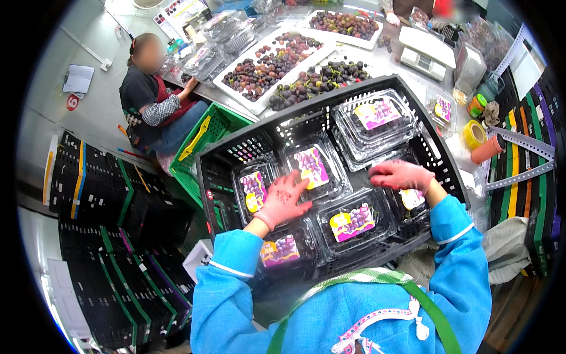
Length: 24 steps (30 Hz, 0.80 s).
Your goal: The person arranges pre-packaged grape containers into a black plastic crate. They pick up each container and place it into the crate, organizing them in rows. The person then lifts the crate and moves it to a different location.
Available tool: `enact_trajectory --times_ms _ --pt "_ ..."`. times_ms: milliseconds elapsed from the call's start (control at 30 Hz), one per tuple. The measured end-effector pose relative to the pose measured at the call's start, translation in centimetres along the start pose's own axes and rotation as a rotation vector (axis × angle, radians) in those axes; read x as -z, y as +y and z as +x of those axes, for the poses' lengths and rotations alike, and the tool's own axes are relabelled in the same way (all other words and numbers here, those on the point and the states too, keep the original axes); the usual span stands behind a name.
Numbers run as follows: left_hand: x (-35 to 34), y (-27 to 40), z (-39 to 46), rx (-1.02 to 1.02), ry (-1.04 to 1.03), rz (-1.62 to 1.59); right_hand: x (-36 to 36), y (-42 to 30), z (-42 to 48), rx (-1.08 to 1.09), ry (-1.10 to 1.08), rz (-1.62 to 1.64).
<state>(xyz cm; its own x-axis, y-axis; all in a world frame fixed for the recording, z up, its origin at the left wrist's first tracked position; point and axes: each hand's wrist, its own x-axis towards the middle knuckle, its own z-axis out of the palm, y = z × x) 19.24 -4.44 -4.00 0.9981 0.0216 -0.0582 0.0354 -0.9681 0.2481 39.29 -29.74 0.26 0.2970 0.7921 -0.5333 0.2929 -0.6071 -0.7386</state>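
Observation:
A black plastic crate (446, 150) lies before me, holding several clear plastic clamshell boxes of dark grapes with purple and yellow labels. My left hand (285, 199), in a pink glove, rests with spread fingers over the boxes at the left, between the upright-labelled box (253, 188) and the middle box (314, 168). My right hand (400, 175), also gloved in pink, is over the right-hand box (411, 201), its fingers bent together; whether they grip anything cannot be seen. Close to me is another box (353, 223). At the top right of the crate, clamshells (376, 115) look stacked.
White trays of loose grapes (274, 66) and a digital scale (424, 57) stand on the metal table beyond. A green crate (194, 146) is at the left, near a seated person. Yellow tape (474, 134) lies right. Stacked black crates (128, 283) flank both sides.

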Motion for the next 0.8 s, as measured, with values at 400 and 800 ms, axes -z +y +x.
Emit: enact_trajectory --times_ms 400,800 --pt "0.5 0.8 0.0 0.047 -0.123 0.032 0.3 -0.7 -0.6 -0.075 -0.043 -0.02" --pt "0.2 1.2 -0.3 0.062 -0.045 0.043 0.2 -0.4 -0.9 -0.027 -0.001 -0.048"
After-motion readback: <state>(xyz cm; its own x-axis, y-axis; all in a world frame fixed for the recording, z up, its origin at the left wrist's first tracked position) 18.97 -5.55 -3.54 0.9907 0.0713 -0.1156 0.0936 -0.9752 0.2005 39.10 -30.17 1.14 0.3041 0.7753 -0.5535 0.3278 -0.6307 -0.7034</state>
